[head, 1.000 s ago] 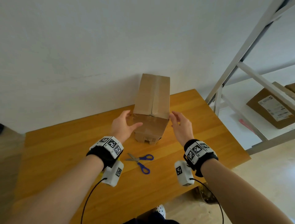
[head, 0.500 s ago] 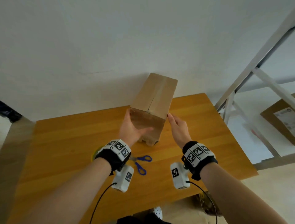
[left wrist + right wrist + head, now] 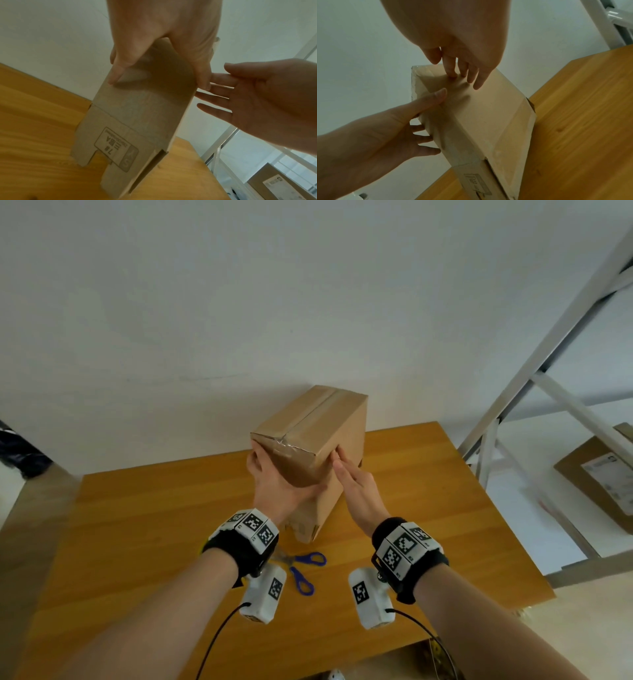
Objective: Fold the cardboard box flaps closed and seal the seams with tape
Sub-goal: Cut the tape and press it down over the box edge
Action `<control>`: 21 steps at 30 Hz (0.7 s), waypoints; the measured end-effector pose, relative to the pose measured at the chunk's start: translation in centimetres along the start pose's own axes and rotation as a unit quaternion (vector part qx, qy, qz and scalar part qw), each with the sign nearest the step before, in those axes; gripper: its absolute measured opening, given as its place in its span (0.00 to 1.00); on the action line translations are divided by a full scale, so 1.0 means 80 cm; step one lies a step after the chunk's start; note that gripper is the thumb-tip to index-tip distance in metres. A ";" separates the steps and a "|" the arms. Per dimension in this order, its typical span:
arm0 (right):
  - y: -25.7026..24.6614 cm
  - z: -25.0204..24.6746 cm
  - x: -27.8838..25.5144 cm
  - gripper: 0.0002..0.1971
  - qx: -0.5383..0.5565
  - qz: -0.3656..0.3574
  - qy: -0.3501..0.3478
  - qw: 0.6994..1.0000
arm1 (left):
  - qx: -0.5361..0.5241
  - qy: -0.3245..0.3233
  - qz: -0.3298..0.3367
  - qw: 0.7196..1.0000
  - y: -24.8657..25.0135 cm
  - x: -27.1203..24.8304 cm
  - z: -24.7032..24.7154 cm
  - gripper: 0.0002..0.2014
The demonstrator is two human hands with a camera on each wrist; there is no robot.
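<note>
The brown cardboard box [image 3: 318, 433] stands tilted on the wooden table [image 3: 137, 525], its lower end's flaps [image 3: 96, 152] loose and touching the wood. Clear tape [image 3: 310, 417] runs along the seam of its upper face. My left hand [image 3: 274, 491] grips the box's near narrow side [image 3: 137, 115], thumb on one edge and fingers round the other. My right hand [image 3: 352, 484] lies against the box's right side with straight fingers [image 3: 462, 71] touching the cardboard [image 3: 484, 115].
Blue-handled scissors [image 3: 301, 570] lie on the table just below the box, partly under my left wrist. A white metal shelf frame [image 3: 548, 354] stands to the right, with another labelled carton [image 3: 596, 481] on it. A white wall rises behind the table.
The box has been tipped up and turned so its taped face points up and away. My left hand has closed round its near side; my right hand has moved against its right side.
</note>
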State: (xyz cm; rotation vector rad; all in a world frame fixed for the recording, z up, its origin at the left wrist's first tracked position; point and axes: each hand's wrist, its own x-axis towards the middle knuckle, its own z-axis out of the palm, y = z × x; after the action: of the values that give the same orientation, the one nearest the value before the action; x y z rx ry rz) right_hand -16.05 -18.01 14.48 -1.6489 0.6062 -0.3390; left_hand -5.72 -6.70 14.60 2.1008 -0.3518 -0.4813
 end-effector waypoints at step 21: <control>0.032 -0.050 0.065 0.34 -0.113 0.112 0.038 0.987 | -0.185 -0.124 -0.040 0.974 -0.026 0.029 -0.135 0.53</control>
State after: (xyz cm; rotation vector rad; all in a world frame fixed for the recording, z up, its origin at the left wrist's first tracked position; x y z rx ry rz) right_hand -14.48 -24.40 12.03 -1.7685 0.9060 -0.1748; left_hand 1.53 1.34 17.78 1.7008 -0.2932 -0.7973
